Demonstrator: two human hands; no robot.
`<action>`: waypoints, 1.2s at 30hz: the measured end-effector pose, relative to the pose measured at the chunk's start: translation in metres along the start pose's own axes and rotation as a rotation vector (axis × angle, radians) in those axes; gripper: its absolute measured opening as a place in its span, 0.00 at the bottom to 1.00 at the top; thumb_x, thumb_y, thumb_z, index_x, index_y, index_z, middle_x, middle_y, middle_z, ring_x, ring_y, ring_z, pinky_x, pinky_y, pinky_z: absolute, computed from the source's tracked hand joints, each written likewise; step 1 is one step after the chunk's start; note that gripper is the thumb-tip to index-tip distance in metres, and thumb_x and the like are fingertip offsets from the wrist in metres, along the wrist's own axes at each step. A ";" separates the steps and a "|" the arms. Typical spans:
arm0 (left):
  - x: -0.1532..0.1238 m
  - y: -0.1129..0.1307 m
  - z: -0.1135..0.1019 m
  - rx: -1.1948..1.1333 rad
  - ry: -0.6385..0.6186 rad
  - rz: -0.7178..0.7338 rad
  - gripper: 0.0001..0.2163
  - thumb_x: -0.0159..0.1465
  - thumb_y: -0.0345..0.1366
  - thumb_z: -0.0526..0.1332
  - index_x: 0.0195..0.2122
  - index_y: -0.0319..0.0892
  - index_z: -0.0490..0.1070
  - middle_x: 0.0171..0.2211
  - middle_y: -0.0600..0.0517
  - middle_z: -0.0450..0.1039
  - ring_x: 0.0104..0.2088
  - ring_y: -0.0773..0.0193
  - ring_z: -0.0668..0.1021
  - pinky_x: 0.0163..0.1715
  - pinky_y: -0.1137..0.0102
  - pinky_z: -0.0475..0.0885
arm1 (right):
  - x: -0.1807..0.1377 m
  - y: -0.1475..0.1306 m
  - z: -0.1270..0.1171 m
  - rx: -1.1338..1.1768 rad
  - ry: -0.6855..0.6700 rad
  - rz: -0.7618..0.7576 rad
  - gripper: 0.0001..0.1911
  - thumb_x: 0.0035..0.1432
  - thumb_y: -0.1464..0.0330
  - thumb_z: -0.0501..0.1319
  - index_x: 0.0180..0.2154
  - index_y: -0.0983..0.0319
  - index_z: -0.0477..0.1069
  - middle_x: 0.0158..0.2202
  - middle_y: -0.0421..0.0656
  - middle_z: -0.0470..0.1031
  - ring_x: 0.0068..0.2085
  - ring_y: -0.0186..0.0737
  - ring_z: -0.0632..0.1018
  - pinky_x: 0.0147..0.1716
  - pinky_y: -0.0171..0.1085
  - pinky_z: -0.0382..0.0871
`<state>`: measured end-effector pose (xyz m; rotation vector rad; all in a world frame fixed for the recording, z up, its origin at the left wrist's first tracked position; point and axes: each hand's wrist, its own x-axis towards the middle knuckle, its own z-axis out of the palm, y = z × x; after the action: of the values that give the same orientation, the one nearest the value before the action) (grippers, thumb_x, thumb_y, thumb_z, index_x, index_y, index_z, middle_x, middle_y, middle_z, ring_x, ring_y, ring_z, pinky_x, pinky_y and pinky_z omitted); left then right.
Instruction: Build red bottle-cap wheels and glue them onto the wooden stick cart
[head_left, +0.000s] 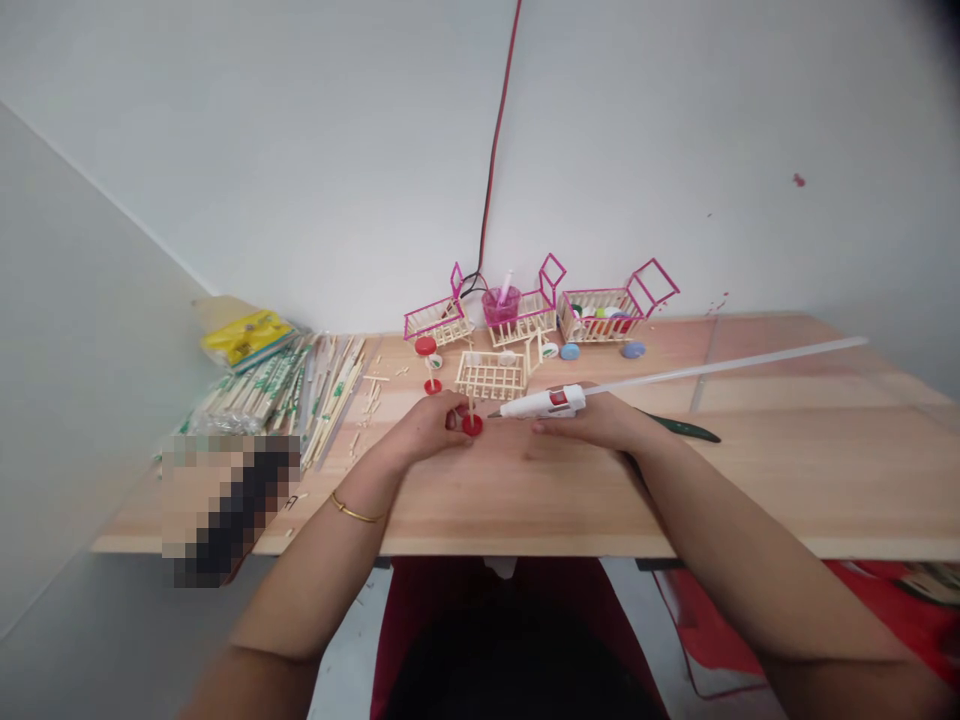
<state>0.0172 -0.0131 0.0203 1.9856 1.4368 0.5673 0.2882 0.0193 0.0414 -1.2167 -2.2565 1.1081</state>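
Observation:
My left hand (431, 428) pinches a red bottle cap (472, 427) near the middle of the table, with a short wooden stick standing up from it. My right hand (596, 420) is wrapped round a white glue gun (536, 403). Its nozzle points left, close beside the stick and cap, and a long clear glue stick (720, 368) runs out of its back. Just beyond the hands sits a small cart of bare wooden sticks (491, 375). To its left stands a pair of red caps (426, 346) joined by a stick.
Along the wall are several finished-looking stick carts (600, 315) with magenta trim and a pink cup (501, 303). Blue caps (570, 352) lie before them. Bundled chopsticks (247, 395), loose sticks (334, 400) and a yellow packet (251, 338) are at left. A green-handled tool (686, 430) lies right.

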 end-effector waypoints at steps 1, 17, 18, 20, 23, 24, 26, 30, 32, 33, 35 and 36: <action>0.000 0.000 0.000 -0.007 -0.006 -0.004 0.13 0.49 0.32 0.66 0.36 0.40 0.71 0.25 0.57 0.64 0.25 0.68 0.66 0.26 0.72 0.60 | 0.000 0.000 0.000 0.001 0.004 0.005 0.17 0.48 0.53 0.65 0.33 0.59 0.75 0.34 0.43 0.80 0.37 0.46 0.78 0.34 0.40 0.71; 0.002 -0.005 0.001 0.015 0.005 -0.002 0.14 0.48 0.31 0.66 0.38 0.40 0.72 0.25 0.57 0.65 0.25 0.68 0.67 0.26 0.73 0.60 | 0.002 0.003 0.001 -0.031 0.010 0.033 0.17 0.48 0.55 0.65 0.36 0.59 0.76 0.36 0.44 0.80 0.39 0.49 0.79 0.35 0.40 0.71; 0.002 -0.006 0.001 0.011 0.006 0.006 0.14 0.49 0.31 0.66 0.38 0.41 0.72 0.25 0.57 0.65 0.25 0.68 0.67 0.26 0.73 0.60 | 0.001 0.003 0.001 -0.028 0.012 0.032 0.17 0.48 0.55 0.65 0.36 0.59 0.76 0.36 0.44 0.80 0.39 0.48 0.79 0.35 0.40 0.71; 0.002 -0.006 0.002 0.007 0.011 0.020 0.14 0.49 0.31 0.66 0.39 0.41 0.72 0.25 0.57 0.65 0.25 0.68 0.67 0.26 0.73 0.60 | 0.001 0.002 0.001 -0.030 0.020 0.029 0.17 0.47 0.55 0.66 0.35 0.60 0.76 0.35 0.43 0.80 0.38 0.48 0.79 0.35 0.39 0.71; 0.002 -0.004 0.002 0.009 0.025 0.013 0.14 0.49 0.31 0.66 0.39 0.40 0.73 0.25 0.57 0.65 0.25 0.69 0.67 0.26 0.72 0.60 | -0.001 0.001 0.000 -0.028 0.020 0.007 0.18 0.47 0.54 0.66 0.35 0.60 0.76 0.34 0.43 0.80 0.37 0.47 0.79 0.34 0.39 0.71; 0.002 -0.003 0.002 0.007 0.028 0.007 0.14 0.49 0.31 0.66 0.39 0.40 0.73 0.25 0.57 0.65 0.25 0.69 0.67 0.26 0.72 0.60 | -0.001 0.001 0.000 -0.027 0.019 0.001 0.18 0.47 0.53 0.66 0.35 0.60 0.77 0.35 0.43 0.80 0.37 0.47 0.79 0.34 0.39 0.71; 0.001 -0.002 0.002 -0.003 0.027 0.003 0.14 0.49 0.30 0.65 0.38 0.40 0.73 0.25 0.56 0.66 0.25 0.69 0.67 0.26 0.72 0.60 | -0.002 0.000 0.000 -0.033 0.026 0.005 0.20 0.48 0.52 0.65 0.37 0.59 0.77 0.36 0.43 0.80 0.38 0.47 0.79 0.35 0.39 0.71; 0.002 -0.002 0.002 -0.014 0.003 0.021 0.14 0.49 0.31 0.65 0.39 0.40 0.73 0.25 0.56 0.66 0.25 0.68 0.68 0.26 0.72 0.61 | -0.002 0.002 0.000 -0.059 0.028 0.016 0.21 0.48 0.52 0.65 0.39 0.58 0.77 0.36 0.43 0.80 0.38 0.48 0.79 0.36 0.40 0.72; 0.002 -0.003 0.002 0.005 0.017 0.030 0.14 0.49 0.31 0.65 0.38 0.40 0.73 0.25 0.56 0.66 0.25 0.68 0.68 0.26 0.72 0.61 | -0.001 0.002 0.001 -0.066 0.024 0.007 0.20 0.48 0.52 0.65 0.39 0.58 0.77 0.37 0.43 0.80 0.39 0.49 0.79 0.37 0.41 0.72; 0.002 -0.003 0.002 0.013 0.028 0.032 0.14 0.49 0.31 0.65 0.38 0.40 0.73 0.25 0.56 0.67 0.25 0.68 0.68 0.27 0.72 0.61 | -0.001 0.003 0.001 -0.069 0.024 0.003 0.20 0.49 0.52 0.65 0.39 0.58 0.77 0.38 0.43 0.80 0.40 0.49 0.79 0.38 0.41 0.72; 0.002 -0.004 0.002 0.013 0.030 0.033 0.14 0.49 0.31 0.65 0.38 0.40 0.73 0.25 0.56 0.67 0.25 0.68 0.68 0.27 0.72 0.61 | -0.001 0.003 0.001 -0.073 0.020 0.002 0.20 0.49 0.52 0.65 0.39 0.58 0.77 0.39 0.43 0.81 0.41 0.50 0.79 0.39 0.42 0.72; 0.002 -0.004 0.002 0.009 0.024 0.032 0.13 0.49 0.31 0.65 0.38 0.40 0.73 0.25 0.56 0.67 0.25 0.68 0.68 0.27 0.72 0.61 | -0.001 0.003 0.001 -0.074 0.015 -0.001 0.20 0.49 0.52 0.65 0.39 0.58 0.77 0.39 0.43 0.81 0.42 0.50 0.79 0.40 0.42 0.72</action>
<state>0.0168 -0.0109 0.0163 2.0187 1.4267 0.6013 0.2899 0.0188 0.0392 -1.2475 -2.3049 1.0202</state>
